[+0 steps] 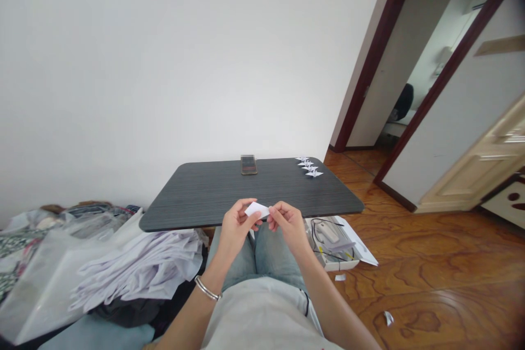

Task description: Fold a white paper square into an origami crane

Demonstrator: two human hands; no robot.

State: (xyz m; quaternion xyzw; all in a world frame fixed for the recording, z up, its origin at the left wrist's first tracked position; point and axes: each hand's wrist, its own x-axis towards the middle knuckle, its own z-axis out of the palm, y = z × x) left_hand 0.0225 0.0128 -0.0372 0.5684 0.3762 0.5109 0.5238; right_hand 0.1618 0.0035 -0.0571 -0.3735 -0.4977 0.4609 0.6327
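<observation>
Between my hands, just over the near edge of the dark table (205,191), is a small piece of folded white paper (256,209). My left hand (239,223) pinches its left part, thumb on top and fingers behind. At the right tip of the paper, my right hand (286,220) pinches with thumb and forefinger. Several folded white paper cranes (314,174) stand in a row at the table's far right corner. The fingers partly hide the paper's lower edge.
A phone (248,164) leans upright near the table's back edge, by the white wall. Folded white cloth (143,268) and plastic bags are heaped at the left. An open box (334,246) with cables sits on the wooden floor at right, with paper scraps (388,318) nearby.
</observation>
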